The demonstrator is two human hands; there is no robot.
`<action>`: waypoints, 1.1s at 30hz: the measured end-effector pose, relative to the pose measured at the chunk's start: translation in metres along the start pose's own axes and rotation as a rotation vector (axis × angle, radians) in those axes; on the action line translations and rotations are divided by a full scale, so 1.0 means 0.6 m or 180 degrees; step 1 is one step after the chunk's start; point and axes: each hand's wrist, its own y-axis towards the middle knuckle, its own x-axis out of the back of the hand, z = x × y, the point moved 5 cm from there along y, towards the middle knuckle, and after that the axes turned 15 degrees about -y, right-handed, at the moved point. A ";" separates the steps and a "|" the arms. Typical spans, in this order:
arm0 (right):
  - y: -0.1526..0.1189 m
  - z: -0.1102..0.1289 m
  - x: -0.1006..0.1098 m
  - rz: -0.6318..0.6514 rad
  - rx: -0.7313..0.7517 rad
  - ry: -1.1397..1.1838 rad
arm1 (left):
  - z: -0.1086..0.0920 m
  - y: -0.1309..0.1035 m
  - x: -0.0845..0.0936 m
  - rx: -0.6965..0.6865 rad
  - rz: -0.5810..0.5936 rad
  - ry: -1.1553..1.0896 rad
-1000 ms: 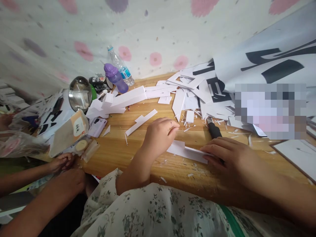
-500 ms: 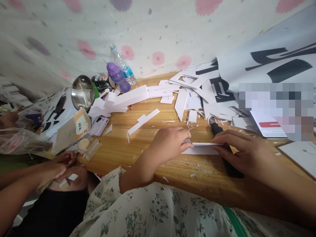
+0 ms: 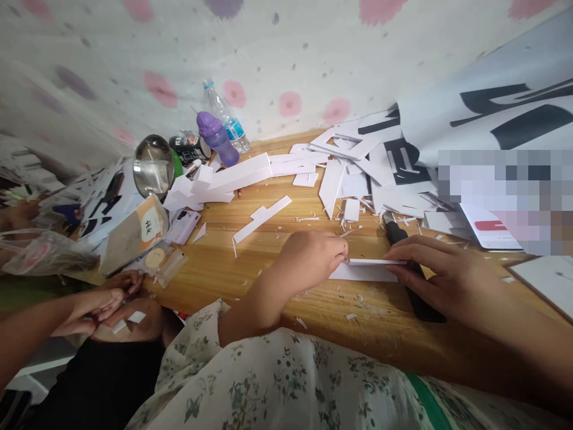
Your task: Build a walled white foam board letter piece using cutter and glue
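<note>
My left hand [image 3: 311, 258] pinches the left end of a narrow white board piece [image 3: 367, 273], its fingers curled together. At the other end, the thumb and fingers of my right hand [image 3: 441, 272] grip the same piece. The piece looks folded or made of two strips, with one thin edge standing up from a flat part on the table. Under my right hand lies a black-handled tool [image 3: 394, 232] with a flat grey tip, partly covered. A stepped white cutout [image 3: 263, 218] lies flat, left of and beyond my left hand.
White board pieces [image 3: 331, 185] are heaped at the back of the wooden table [image 3: 215, 263]. A purple bottle [image 3: 219, 140], a clear water bottle [image 3: 235, 131], a metal bowl [image 3: 153, 166] and a phone [image 3: 183, 227] stand or lie leftward. Another person's hands [image 3: 107, 301] rest at the lower left.
My left fingers have curled in more tightly at the board's left end. My right hand stays in place. The other person's hands have shifted slightly, and the view has moved a little.
</note>
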 end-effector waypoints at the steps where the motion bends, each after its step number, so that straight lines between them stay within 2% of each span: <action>1: 0.000 0.001 0.001 -0.0013 0.0000 -0.0011 | 0.000 0.000 0.000 0.0008 0.0005 0.0004; 15: -0.002 0.000 -0.003 0.0077 0.0002 0.0046 | -0.001 0.001 0.001 0.0059 -0.0101 -0.0038; 24: 0.000 0.003 0.002 -0.0025 0.0054 0.0068 | -0.001 0.001 0.001 0.0094 -0.0092 -0.0022; 28: 0.001 0.002 0.000 0.0125 -0.0093 0.0075 | -0.002 0.001 0.003 0.0127 -0.0077 -0.0033; 33: 0.003 0.007 0.003 0.0105 -0.0118 0.0141 | -0.003 0.001 0.004 0.0120 -0.0106 -0.0024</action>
